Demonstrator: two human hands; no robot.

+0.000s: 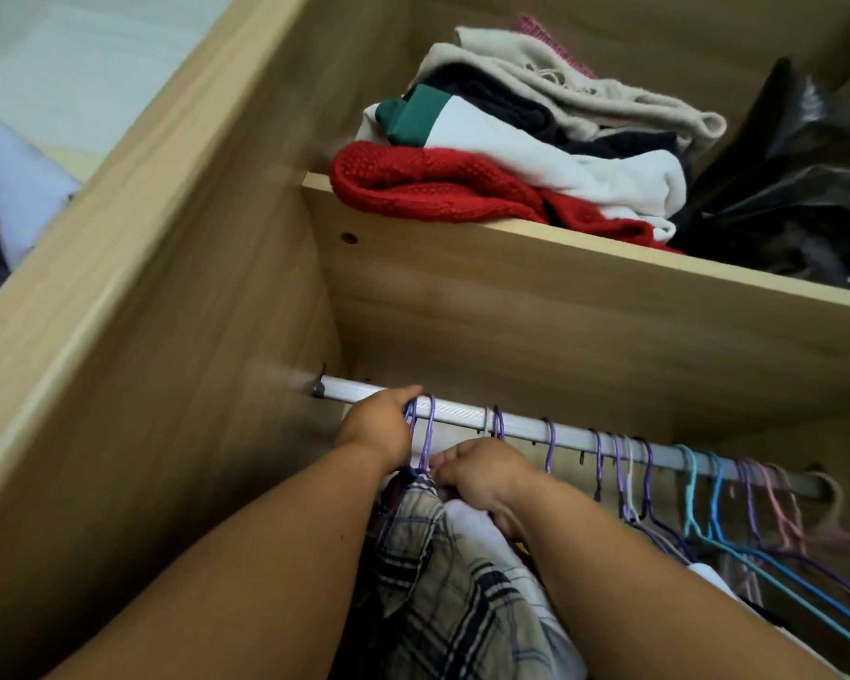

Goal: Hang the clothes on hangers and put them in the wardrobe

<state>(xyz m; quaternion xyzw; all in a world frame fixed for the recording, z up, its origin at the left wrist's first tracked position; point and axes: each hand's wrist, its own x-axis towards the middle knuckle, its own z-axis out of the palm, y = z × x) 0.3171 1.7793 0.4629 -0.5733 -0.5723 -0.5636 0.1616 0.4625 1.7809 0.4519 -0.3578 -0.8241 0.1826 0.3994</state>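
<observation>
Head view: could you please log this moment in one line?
left hand grips hanger hook on rail | right hand holds plaid shirt

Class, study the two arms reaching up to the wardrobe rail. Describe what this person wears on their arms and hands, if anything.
Nothing is worn that shows. The left forearm and right forearm are bare down to the bottom edge of the picture, with no sleeve in view. The left hand and right hand have no gloves, and no watch, bracelet or ring is visible.
</observation>
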